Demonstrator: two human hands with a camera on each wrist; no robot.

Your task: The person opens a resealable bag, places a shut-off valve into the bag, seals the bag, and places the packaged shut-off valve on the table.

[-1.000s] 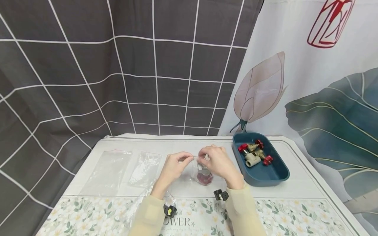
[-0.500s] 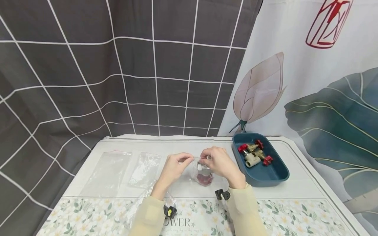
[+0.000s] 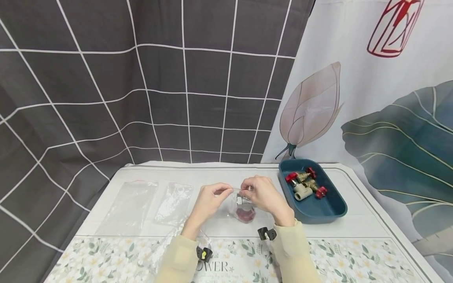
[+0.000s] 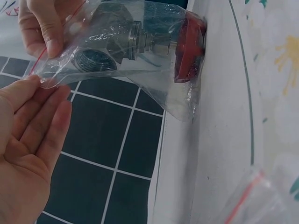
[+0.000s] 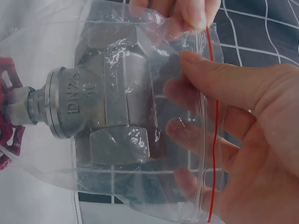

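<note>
A clear zip bag [image 4: 149, 93] with a red line along its mouth holds a metal gate valve [image 5: 110, 93], its red handwheel [image 4: 189, 49] at the bottom by the tabletop. My left hand [image 3: 210, 199] pinches one corner of the bag's mouth between thumb and fingertips. At the seal strip, my right hand [image 3: 262, 195] pinches the mouth with its thumb and index finger; its other fingers lie behind the clear plastic in the right wrist view. The bag stands upright between both hands, and the right hand partly hides the valve in the head view.
A blue bin [image 3: 334, 214] with several red-handled valves [image 3: 302, 190] stands at the right. Flat on the table's left lie a large clear bag [image 3: 129, 208] and a smaller one [image 3: 173, 204]. More clear plastic [image 3: 162, 245] lies beside my left forearm.
My right hand has shifted slightly right along the bag's mouth since a second ago, then stays nearly still. My left hand keeps its pinch in the same place.
</note>
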